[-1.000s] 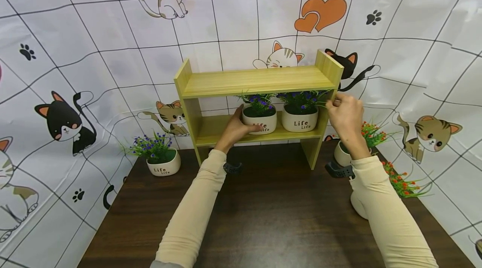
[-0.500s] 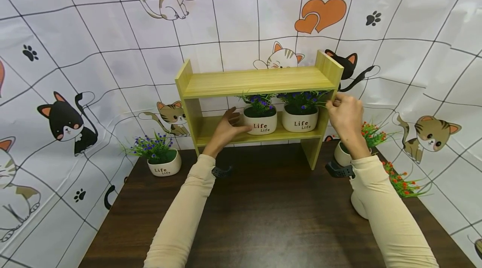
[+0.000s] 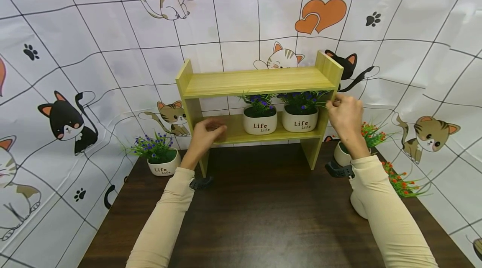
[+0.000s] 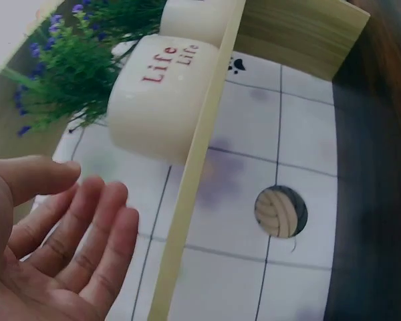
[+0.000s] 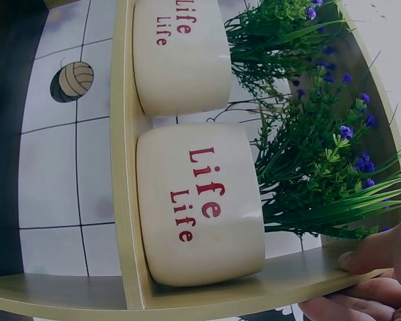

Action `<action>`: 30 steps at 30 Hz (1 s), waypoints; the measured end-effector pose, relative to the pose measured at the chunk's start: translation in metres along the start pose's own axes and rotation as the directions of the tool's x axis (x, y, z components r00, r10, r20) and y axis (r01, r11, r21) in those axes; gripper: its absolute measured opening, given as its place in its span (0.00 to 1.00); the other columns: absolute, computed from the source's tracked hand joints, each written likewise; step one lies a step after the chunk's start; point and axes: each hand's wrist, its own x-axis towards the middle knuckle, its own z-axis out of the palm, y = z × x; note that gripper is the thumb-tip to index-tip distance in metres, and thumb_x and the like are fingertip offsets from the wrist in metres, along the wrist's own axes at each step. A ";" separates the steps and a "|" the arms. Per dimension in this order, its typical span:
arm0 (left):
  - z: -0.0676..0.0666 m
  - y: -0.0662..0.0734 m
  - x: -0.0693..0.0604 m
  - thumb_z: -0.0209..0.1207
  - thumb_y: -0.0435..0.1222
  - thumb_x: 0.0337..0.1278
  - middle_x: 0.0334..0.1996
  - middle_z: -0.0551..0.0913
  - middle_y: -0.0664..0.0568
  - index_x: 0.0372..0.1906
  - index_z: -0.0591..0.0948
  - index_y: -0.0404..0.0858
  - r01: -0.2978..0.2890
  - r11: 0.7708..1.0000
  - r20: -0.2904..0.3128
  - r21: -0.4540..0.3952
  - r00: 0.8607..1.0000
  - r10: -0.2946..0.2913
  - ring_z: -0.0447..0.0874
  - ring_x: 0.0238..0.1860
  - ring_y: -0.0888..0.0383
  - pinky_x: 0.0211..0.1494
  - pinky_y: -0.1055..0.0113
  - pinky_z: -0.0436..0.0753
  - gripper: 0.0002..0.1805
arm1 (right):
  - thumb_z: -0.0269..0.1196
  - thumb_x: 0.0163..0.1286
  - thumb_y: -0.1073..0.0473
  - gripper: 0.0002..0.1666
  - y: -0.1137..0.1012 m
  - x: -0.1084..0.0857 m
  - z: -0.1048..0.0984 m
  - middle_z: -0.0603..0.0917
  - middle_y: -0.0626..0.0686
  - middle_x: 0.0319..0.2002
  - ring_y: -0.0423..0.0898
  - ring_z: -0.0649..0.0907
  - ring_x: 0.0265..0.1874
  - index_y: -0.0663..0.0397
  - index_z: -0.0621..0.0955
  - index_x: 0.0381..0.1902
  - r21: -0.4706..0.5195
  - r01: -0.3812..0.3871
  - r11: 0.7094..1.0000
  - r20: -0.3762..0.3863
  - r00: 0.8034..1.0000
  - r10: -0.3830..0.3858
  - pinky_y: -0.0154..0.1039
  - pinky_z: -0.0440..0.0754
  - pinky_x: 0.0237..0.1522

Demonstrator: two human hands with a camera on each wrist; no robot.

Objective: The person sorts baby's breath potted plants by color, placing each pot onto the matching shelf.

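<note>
A small two-tier wooden shelf (image 3: pixel 252 80) stands against the wall. On its lower board sit two white "Life" pots with purple-flowered artificial plants, a left pot (image 3: pixel 260 126) and a right pot (image 3: pixel 300 123), side by side toward the right end. My left hand (image 3: pixel 205 136) hovers before the left end of that board, holding nothing; in the left wrist view its fingers (image 4: pixel 97 227) are relaxed, apart from the pots. At the shelf's right side panel, my right hand (image 3: pixel 345 118) grips the edge, thumb (image 5: pixel 371 254) inside and other fingers outside.
Another purple-flowered pot (image 3: pixel 164 166) stands on the dark wooden table (image 3: pixel 260 217) left of the shelf. Two orange-flowered pots, a rear one (image 3: pixel 341 155) and a front one (image 3: pixel 357 206), stand at the right, partly hidden by my right arm. Cat-printed sheeting (image 3: pixel 241 16) covers the wall.
My left hand has let go of the left pot on the shelf and moved left, away from it. The right hand stays on the side panel. Both shelved pots stand practically still.
</note>
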 end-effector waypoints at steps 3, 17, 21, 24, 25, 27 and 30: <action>-0.012 0.000 -0.011 0.64 0.33 0.74 0.45 0.89 0.39 0.57 0.82 0.21 -0.019 0.999 -0.013 -0.045 1.000 0.018 0.91 0.39 0.57 0.48 0.62 0.92 0.18 | 0.61 0.73 0.66 0.15 0.000 0.000 0.001 0.91 0.68 0.38 0.69 0.91 0.38 0.70 0.90 0.49 0.001 0.003 1.000 0.000 1.000 -0.003 0.65 0.85 0.44; -0.064 -0.009 -0.055 0.65 0.31 0.73 0.34 0.89 0.51 0.50 0.84 0.21 -0.065 0.998 -0.114 0.014 0.991 0.067 0.89 0.32 0.62 0.43 0.66 0.90 0.14 | 0.61 0.73 0.65 0.15 0.000 0.000 0.001 0.91 0.68 0.35 0.71 0.90 0.36 0.71 0.90 0.46 -0.010 0.007 1.000 -0.023 1.000 -0.007 0.65 0.83 0.43; -0.081 -0.017 -0.066 0.66 0.32 0.73 0.33 0.89 0.57 0.49 0.84 0.22 -0.032 0.999 -0.158 0.025 0.987 0.035 0.90 0.32 0.61 0.43 0.68 0.90 0.14 | 0.61 0.73 0.65 0.14 0.000 0.000 0.001 0.91 0.68 0.33 0.70 0.90 0.34 0.70 0.91 0.45 -0.010 0.011 1.000 -0.024 1.000 -0.011 0.64 0.83 0.42; -0.094 -0.024 -0.074 0.66 0.33 0.72 0.31 0.89 0.59 0.48 0.85 0.24 0.004 0.999 -0.205 0.048 0.979 0.006 0.91 0.32 0.60 0.43 0.66 0.90 0.14 | 0.61 0.73 0.66 0.14 0.000 0.000 0.001 0.91 0.68 0.32 0.70 0.90 0.34 0.70 0.91 0.45 -0.002 0.011 1.000 -0.022 1.000 -0.011 0.64 0.83 0.42; -0.098 -0.026 -0.077 0.66 0.34 0.72 0.31 0.89 0.60 0.49 0.85 0.24 0.013 0.998 -0.220 0.057 0.975 -0.001 0.91 0.32 0.60 0.43 0.66 0.90 0.14 | 0.61 0.73 0.66 0.14 0.000 -0.001 0.001 0.91 0.68 0.32 0.70 0.90 0.34 0.70 0.91 0.45 0.000 0.013 1.000 -0.023 1.000 -0.013 0.64 0.83 0.42; -0.107 -0.030 -0.082 0.67 0.34 0.72 0.30 0.89 0.62 0.50 0.85 0.24 0.032 0.996 -0.252 0.085 0.968 -0.010 0.90 0.32 0.62 0.42 0.67 0.90 0.14 | 0.61 0.73 0.66 0.14 0.000 -0.001 0.002 0.91 0.68 0.32 0.70 0.90 0.33 0.70 0.91 0.44 -0.001 0.018 1.000 -0.026 1.000 -0.018 0.64 0.82 0.41; -0.118 -0.039 -0.087 0.66 0.33 0.72 0.29 0.88 0.66 0.51 0.85 0.23 0.046 0.993 -0.300 0.106 0.954 -0.012 0.89 0.31 0.66 0.40 0.69 0.89 0.14 | 0.61 0.73 0.66 0.14 0.001 -0.001 0.002 0.91 0.68 0.31 0.69 0.90 0.32 0.70 0.91 0.44 -0.001 0.022 1.000 -0.030 0.999 -0.022 0.63 0.82 0.40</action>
